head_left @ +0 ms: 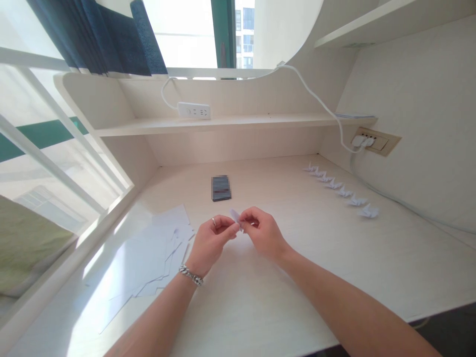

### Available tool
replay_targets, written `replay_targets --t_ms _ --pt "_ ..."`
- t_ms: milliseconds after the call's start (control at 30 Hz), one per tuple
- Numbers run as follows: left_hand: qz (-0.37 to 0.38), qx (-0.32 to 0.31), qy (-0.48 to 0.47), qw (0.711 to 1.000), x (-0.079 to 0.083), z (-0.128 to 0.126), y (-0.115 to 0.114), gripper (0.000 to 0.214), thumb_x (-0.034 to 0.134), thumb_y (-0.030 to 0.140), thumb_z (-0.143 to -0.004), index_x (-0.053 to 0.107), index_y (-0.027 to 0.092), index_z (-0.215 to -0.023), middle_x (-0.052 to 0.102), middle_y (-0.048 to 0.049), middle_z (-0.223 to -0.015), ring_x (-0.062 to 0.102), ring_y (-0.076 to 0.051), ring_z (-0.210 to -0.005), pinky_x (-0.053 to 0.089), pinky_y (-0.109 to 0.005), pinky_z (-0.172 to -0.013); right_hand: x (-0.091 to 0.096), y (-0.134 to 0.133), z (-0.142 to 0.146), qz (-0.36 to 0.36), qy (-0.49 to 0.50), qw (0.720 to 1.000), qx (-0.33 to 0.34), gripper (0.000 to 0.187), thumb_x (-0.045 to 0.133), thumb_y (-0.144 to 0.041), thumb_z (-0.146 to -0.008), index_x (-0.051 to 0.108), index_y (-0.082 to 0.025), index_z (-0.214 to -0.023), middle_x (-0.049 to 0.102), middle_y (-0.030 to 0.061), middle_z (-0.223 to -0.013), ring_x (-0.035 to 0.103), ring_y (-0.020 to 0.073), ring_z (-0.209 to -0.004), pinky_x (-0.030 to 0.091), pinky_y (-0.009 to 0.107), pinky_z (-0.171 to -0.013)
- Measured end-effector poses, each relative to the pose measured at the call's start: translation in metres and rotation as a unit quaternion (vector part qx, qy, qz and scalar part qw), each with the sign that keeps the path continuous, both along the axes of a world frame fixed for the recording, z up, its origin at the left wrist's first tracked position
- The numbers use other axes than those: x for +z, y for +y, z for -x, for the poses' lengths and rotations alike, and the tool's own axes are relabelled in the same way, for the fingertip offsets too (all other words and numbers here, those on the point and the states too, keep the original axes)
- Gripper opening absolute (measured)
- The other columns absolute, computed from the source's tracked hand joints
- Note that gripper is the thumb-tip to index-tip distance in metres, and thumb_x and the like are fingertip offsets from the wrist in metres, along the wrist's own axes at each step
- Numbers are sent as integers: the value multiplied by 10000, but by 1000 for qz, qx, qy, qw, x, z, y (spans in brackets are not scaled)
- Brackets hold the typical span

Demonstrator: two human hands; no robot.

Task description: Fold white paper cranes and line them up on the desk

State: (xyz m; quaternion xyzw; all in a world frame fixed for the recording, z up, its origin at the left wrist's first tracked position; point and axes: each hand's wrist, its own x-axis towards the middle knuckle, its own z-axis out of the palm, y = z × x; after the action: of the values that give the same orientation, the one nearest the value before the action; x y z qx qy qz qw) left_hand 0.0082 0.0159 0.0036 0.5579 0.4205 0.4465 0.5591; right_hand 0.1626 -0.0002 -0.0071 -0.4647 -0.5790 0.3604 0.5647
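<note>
A small piece of folded white paper (234, 215) is pinched between my two hands above the middle of the desk. My left hand (212, 238), with a ring on one finger and a chain bracelet at the wrist, grips its lower left side. My right hand (263, 232) closes thumb and fingers on its right side. Much of the paper is hidden by my fingertips, so its exact shape cannot be made out. Several folded paper cranes (345, 191) stand in a slanting row on the right of the desk.
Loose white sheets (148, 248) lie overlapping at the left. A dark, blurred phone-like object (221, 188) rests beyond my hands. A power strip (194, 110) sits on the shelf (238, 120); a white cable (316, 94) runs to the wall socket (376, 141). The desk (297, 307) ends at the lower right.
</note>
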Motion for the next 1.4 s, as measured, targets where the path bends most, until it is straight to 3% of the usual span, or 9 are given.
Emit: replay_targets --t_ms 133,400,633,933,1200,1400 --pt "10 -2 -28 1000 -1 0 1 306 797 387 -696 674 133 -816 703 -67 -845 652 -179 -835 531 -339 -833 -4 1 0 7 -2 1000 0 105 629 -256 -810 700 -197 -861 705 42 -848 637 178 -767 511 317 -714" --pt "-2 -36 -55 998 -12 5 7 257 771 361 -748 651 139 -795 706 -62 -802 657 -171 -808 521 -342 -830 -3 2 1 16 13 999 31 105 654 -253 -797 726 -199 -852 717 48 -839 643 184 -771 511 334 -734" --pt "10 -40 -65 997 -8 8 7 248 753 369 -771 662 140 -800 705 -61 -809 656 -176 -844 503 -331 -838 0 1 -1 55 61 993 81 232 745 -332 -728 733 -184 -907 712 52 -857 647 191 -800 522 355 -765" --pt "30 -32 -78 996 -3 9 5 250 798 348 -720 675 135 -768 682 -44 -769 633 -151 -791 484 -275 -759 -2 4 -2 60 58 993 83 258 786 -321 -685 742 -188 -902 692 40 -828 631 189 -797 524 370 -776" --pt "30 -56 -86 994 0 10 5 222 773 330 -744 693 128 -788 706 -72 -815 644 -164 -812 506 -316 -828 1 3 -2 64 87 989 98 251 748 -347 -725 748 -177 -910 694 48 -811 625 172 -725 532 368 -734" --pt "22 -17 -69 997 0 7 5 204 746 327 -751 684 141 -808 691 -47 -827 645 -163 -827 524 -337 -854 -2 3 1 53 89 993 63 217 702 -330 -763 753 -175 -906 724 67 -873 645 180 -748 543 357 -722"
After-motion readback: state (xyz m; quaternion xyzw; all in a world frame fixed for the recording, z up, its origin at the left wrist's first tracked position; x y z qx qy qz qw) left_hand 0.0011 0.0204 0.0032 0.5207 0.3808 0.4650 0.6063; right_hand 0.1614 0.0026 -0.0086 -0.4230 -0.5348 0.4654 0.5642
